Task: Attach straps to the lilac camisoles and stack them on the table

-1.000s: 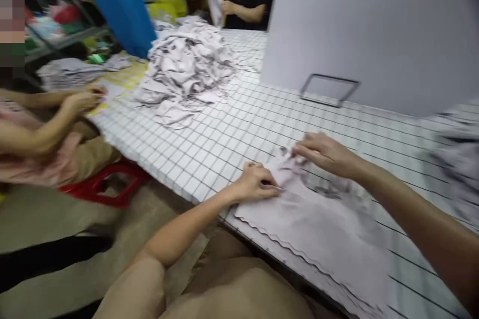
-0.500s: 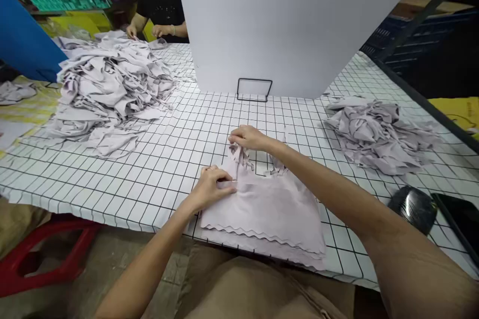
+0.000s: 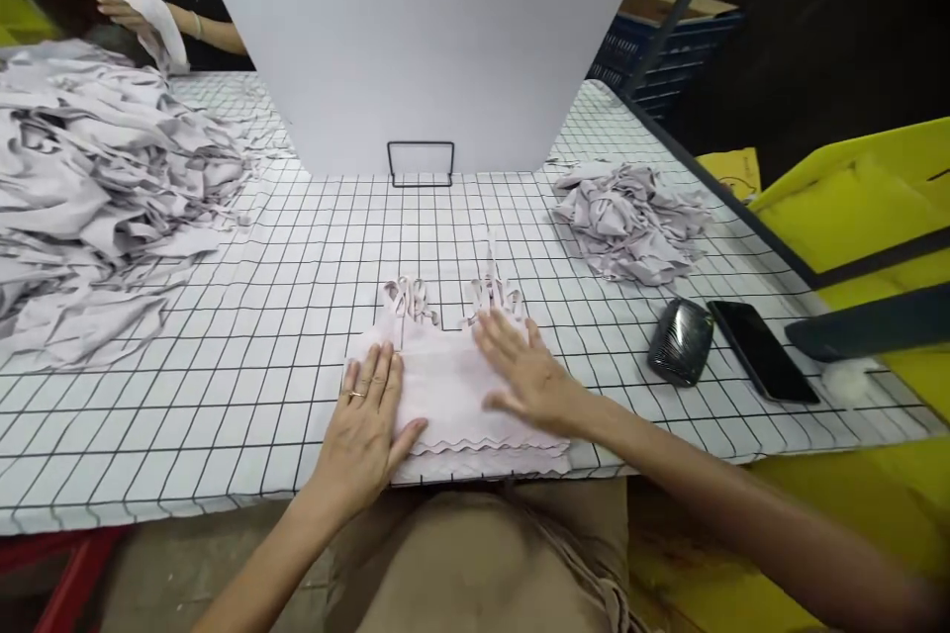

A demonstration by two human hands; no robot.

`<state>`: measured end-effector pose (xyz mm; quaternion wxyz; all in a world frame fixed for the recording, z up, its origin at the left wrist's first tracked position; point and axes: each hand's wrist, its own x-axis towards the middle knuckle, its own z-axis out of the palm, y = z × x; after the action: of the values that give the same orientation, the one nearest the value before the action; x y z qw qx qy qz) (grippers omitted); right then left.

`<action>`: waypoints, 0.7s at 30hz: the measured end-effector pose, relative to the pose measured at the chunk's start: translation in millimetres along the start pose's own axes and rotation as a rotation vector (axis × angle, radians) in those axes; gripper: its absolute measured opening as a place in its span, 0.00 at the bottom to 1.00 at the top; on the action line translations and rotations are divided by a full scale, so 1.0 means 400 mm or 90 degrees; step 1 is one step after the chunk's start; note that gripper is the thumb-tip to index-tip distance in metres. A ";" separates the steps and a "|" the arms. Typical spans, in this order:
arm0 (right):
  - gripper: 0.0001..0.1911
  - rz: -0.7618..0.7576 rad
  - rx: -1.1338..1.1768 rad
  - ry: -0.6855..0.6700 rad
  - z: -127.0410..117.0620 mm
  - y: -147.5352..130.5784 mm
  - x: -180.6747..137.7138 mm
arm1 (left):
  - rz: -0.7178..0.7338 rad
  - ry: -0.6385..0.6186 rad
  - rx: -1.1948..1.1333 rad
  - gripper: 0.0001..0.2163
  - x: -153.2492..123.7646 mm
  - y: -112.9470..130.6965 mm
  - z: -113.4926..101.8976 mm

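Observation:
A pale pink garment [image 3: 445, 386] with scalloped lower edges lies flat before me, near the front edge of the table. Its straps bunch into two small curled clusters at the top. My left hand [image 3: 367, 420] rests flat on the garment's left side, fingers stretched out, a ring on one finger. Over the upper right part lies my right hand [image 3: 530, 371], palm down with the fingers spread, near the right strap cluster [image 3: 494, 297]. Neither hand grips the fabric.
A large heap of similar fabric [image 3: 96, 188] covers the left; a smaller pile [image 3: 630, 218] sits at right. A white panel [image 3: 437, 49] on a wire stand [image 3: 421, 184] rises behind. A black rounded object [image 3: 681, 341] and phone [image 3: 764, 351] lie right. A co-worker's hand [image 3: 126, 10] holds cloth.
My right hand has let go of the left strap and moved right and down onto the garment. My left hand has flattened on its left side. The view has turned right; the co-worker has lifted cloth.

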<state>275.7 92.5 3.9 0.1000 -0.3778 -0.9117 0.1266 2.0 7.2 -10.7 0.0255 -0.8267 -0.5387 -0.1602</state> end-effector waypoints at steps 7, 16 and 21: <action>0.16 0.352 0.123 0.137 -0.139 0.231 0.270 | -0.003 0.120 -0.169 0.28 0.100 -0.005 -0.047; 0.10 0.422 0.296 0.193 -0.131 0.286 0.445 | -0.133 0.103 -0.521 0.14 0.262 0.004 -0.085; 0.06 0.290 0.496 0.270 -0.198 0.224 0.347 | -0.335 -0.041 -0.851 0.14 0.309 0.032 -0.106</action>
<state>261.0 265.0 63.4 0.3868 -0.5197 -0.6505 0.3965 48.8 101.9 67.3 -0.5415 -0.5126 -0.5075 -0.4319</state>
